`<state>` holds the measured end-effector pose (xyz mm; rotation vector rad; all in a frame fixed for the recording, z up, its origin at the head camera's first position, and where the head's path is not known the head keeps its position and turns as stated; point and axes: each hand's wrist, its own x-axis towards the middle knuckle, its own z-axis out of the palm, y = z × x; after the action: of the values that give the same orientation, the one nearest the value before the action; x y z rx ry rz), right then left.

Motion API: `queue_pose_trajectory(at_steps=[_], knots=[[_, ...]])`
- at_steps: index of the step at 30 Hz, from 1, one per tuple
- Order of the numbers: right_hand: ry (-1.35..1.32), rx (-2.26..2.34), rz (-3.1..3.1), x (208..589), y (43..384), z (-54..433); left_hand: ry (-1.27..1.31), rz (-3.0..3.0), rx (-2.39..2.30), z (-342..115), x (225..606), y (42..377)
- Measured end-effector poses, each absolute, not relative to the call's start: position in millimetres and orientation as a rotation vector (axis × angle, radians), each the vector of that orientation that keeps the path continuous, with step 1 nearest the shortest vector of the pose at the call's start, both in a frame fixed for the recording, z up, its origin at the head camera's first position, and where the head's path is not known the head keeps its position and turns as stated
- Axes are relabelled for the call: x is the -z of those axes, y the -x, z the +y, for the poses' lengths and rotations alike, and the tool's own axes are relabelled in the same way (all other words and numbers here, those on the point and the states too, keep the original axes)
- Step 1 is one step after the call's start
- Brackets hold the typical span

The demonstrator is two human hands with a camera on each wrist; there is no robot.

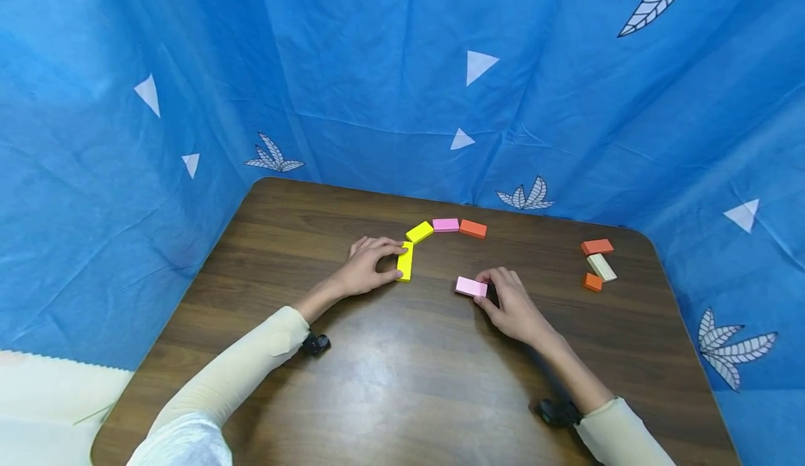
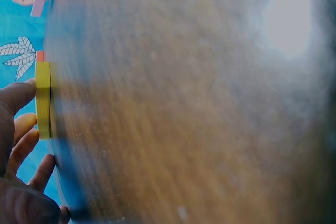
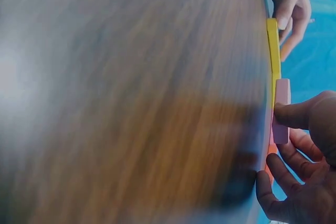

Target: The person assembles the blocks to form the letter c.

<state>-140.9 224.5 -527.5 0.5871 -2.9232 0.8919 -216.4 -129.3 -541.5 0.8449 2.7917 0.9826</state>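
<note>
The left hand, thumb and fingers parted, holds a yellow rectangular block at the curved row's near left end; rightward, the right hand narrowly pinches a pink rectangular block.

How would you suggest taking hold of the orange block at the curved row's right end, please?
I'd pinch the orange block by its long sides near the right end, coming from above and the right. It lies flat, with its left end close against the row's pink block, while nothing stands beside its right end.
</note>
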Motion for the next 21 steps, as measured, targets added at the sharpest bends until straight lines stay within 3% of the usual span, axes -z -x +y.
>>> queue_pose_trajectory(at_steps=[21], knots=[[-0.498,-0.859,-2.975,523.6,142.4,168.6,-0.816,2.802,-0.948,-130.1,539.5,215.2]])
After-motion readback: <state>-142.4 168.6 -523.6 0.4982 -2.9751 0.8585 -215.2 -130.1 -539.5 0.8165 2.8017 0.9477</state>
